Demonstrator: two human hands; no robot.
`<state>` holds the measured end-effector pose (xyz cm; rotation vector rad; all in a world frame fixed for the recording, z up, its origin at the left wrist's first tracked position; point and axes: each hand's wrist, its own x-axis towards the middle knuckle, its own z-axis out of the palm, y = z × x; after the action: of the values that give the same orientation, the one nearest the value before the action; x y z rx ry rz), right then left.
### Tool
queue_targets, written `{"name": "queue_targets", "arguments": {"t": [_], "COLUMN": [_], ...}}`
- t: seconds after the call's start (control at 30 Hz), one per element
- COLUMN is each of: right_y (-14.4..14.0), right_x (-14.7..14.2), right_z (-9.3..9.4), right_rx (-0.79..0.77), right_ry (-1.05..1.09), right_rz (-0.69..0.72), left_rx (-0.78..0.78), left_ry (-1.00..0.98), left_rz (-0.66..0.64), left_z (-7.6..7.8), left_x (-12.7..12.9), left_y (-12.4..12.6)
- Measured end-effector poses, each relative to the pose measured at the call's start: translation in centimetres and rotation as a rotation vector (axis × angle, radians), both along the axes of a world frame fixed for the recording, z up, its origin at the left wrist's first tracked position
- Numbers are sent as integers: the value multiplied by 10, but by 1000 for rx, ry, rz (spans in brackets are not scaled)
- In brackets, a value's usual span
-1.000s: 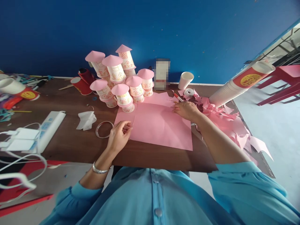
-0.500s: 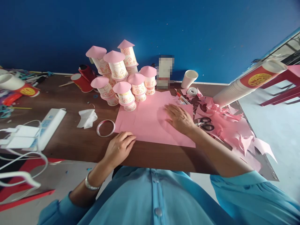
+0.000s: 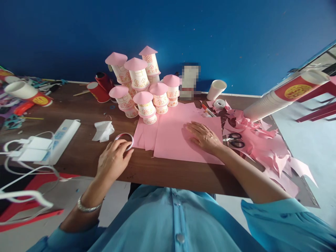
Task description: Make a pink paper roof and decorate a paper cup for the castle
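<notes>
My left hand (image 3: pixel 114 159) is at a roll of tape (image 3: pixel 121 135) with a white and red rim, lying flat on the table. Its thumb and index finger close about the near side of the ring. My right hand (image 3: pixel 204 136) rests flat, fingers stretched out, on a large pink paper sheet (image 3: pixel 173 140). Narrower pink pieces (image 3: pixel 149 134) show beside the sheet's left edge. Behind the paper stands a cluster of paper-cup towers (image 3: pixel 139 78) with pink cone roofs and drawn flowers. Black-handled scissors (image 3: pixel 237 140) lie right of my right hand.
Pink scraps (image 3: pixel 265 147) cover the table's right side, under a long stack of paper cups (image 3: pixel 273 98). A single cup (image 3: pixel 216 89), a white roll (image 3: pixel 219 104) and pens (image 3: pixel 208 110) are at the back. Leftward lie a tissue (image 3: pixel 103 131) and a power strip (image 3: pixel 64 140).
My left hand has moved left from the paper's near edge to the tape roll. The sheet's left edge now shows apart from the pieces beside it. My right hand stays on the sheet.
</notes>
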<state>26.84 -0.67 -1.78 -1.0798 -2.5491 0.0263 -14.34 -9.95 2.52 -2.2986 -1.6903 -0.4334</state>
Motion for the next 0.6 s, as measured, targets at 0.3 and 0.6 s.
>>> {"name": "queue_targets", "arguments": {"t": [0.3, 0.6], "right_y": [-29, -47], "right_x": [-20, -21], "right_z": [14, 32], "right_rx": [84, 62], "right_ry": [26, 25], "right_rz": [40, 30], "left_rx": [18, -126], "left_ry": [-168, -62], "left_rz": [-298, -547], "left_z": [17, 6], "left_x": [38, 83], "left_y": [-3, 11]}}
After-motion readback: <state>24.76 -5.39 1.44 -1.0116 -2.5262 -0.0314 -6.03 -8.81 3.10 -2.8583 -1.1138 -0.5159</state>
